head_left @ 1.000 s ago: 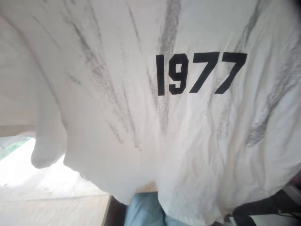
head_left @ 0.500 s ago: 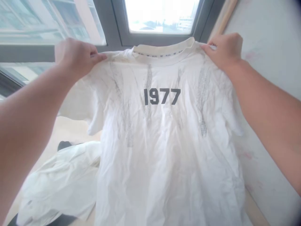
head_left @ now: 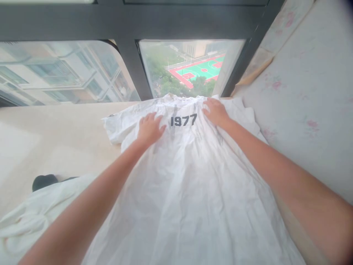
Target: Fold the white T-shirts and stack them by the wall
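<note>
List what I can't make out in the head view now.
Head view:
Shirt: hem cut off by the bottom edge.
Collar print: too small to read.
Pale cloth: cut off by the left edge, partly behind the left forearm.
Dark item: partly behind the pale cloth.

Premises consistent with a home, upper storey. Evidence: floral wallpaper [head_left: 328,110], its edge curled beside the dark window frame [head_left: 179,22]; a pale window ledge [head_left: 66,136] bearing a white T-shirt [head_left: 187,176] and a second pale garment [head_left: 30,221]. Outside, a multi-storey building [head_left: 55,75] at left and a sports court [head_left: 200,70] well below.
</note>
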Motion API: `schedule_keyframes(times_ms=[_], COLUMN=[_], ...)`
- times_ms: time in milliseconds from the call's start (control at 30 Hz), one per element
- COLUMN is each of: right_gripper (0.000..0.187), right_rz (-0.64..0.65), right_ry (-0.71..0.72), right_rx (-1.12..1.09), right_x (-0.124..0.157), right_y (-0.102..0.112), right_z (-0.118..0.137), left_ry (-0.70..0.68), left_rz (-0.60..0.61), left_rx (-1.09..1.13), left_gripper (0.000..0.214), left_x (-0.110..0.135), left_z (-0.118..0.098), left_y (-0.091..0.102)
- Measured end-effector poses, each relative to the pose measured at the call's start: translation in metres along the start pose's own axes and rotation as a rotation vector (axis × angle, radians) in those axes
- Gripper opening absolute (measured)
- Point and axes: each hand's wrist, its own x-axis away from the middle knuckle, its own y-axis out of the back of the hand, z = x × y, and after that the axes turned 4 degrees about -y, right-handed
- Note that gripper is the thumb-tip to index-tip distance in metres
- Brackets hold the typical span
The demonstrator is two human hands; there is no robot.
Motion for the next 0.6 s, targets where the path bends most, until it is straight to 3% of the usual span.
schedule_keyframes(times_ms=[100,200,267,433,500,600], right_gripper=[0.052,0.057,0.061,0.061,0.059,0.052], right_rz=[0.09,0.196,0.207,0.106,0.081,0.019], right_ry=[0.061,0.127,0.056,-0.131,-0.163,-0.201], right_rx=[0.047,0.117,0.174,0.26,0.272,0.26], right_x=[0.057,0.104,0.129,0.168,0.173,0.175], right_y=[-0.004,-0.001,0.005,0.023,0.026,0.028], right_z=[0.042,0.048,0.025,-0.055,-0.063,-0.047], left_ry=[-0.061,-0.137,-0.123,0.077,0.12,0.162], left_rz=[0.034,0.098,0.12,0.097,0.115,0.127], left_rx=[0.02,0.048,0.028,-0.082,-0.123,-0.186], left_gripper=[0.055,0.062,0.064,0.065,0.064,0.06], left_x=[0.034,0.062,0.083,0.143,0.161,0.186], left_z=[-0.058,-0.081,-0.066,0.021,0.039,0.034], left_y=[-0.01,-0.017,-0.019,-0.008,0.002,0.016])
